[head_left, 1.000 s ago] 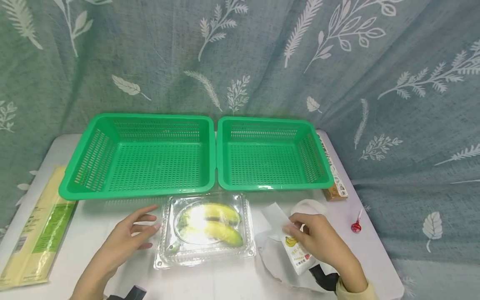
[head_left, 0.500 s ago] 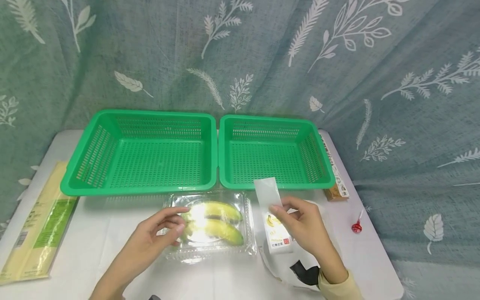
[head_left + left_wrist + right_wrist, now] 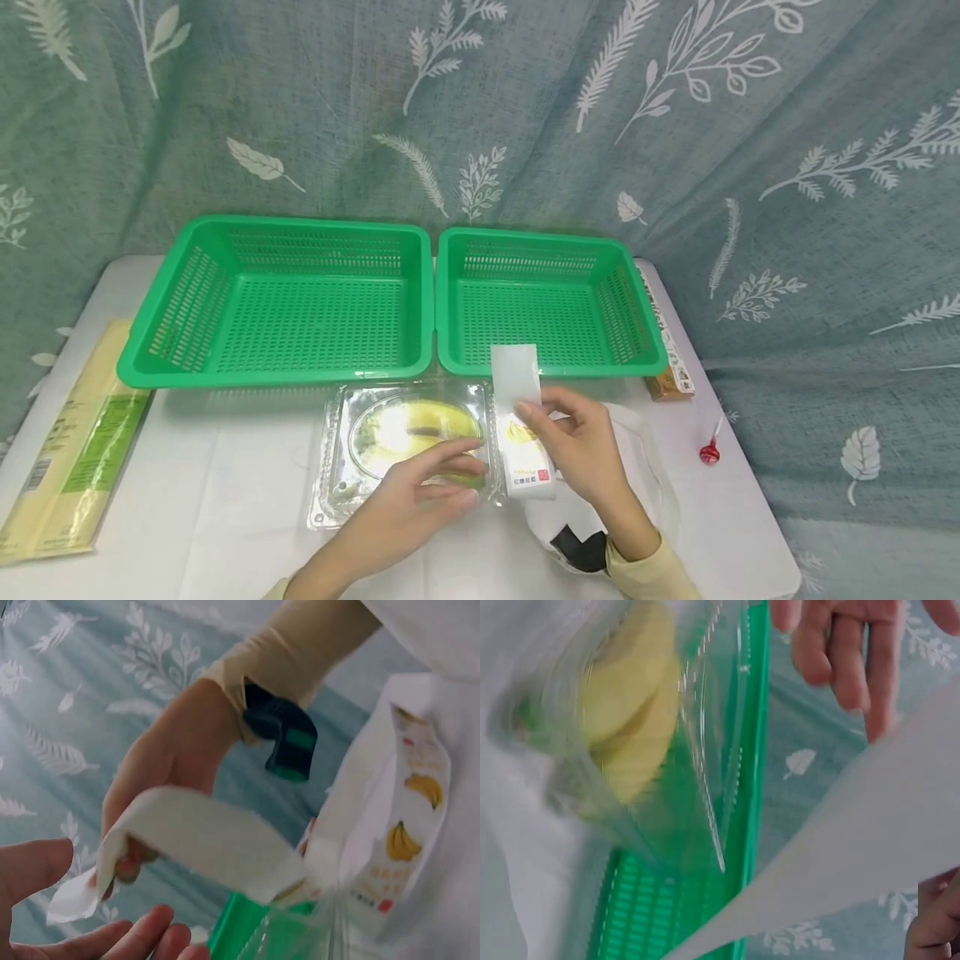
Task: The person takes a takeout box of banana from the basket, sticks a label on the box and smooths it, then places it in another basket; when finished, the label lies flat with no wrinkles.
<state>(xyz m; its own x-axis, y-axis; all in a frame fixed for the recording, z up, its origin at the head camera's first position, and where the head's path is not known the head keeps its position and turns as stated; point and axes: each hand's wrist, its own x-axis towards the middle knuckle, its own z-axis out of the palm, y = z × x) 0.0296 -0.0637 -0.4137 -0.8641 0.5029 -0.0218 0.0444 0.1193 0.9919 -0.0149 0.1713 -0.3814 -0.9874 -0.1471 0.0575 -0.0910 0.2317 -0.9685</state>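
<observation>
My right hand (image 3: 581,442) pinches a white paper label strip (image 3: 514,375) between thumb and fingers; bananas, lettering and a small red mark are printed on its lower part. The strip stands up beside the right edge of a clear plastic clamshell box (image 3: 330,492) with bananas (image 3: 438,412) inside. My left hand (image 3: 412,504) reaches across the box's front right part, fingers relaxed and holding nothing, hiding some of the bananas. In the left wrist view the strip (image 3: 202,832) curves away from the right hand (image 3: 165,757), near the left fingers (image 3: 142,937).
Two green baskets (image 3: 281,383) (image 3: 555,369) stand side by side behind the box. A yellow flat packet (image 3: 75,442) lies at the left. Right of the strip is a white round item (image 3: 641,442). A red lollipop (image 3: 709,452) and a carton (image 3: 671,383) sit further right.
My right hand has turned the label strip upright and brought it left beside the box. My left hand has moved right from the box's left side to over its right part.
</observation>
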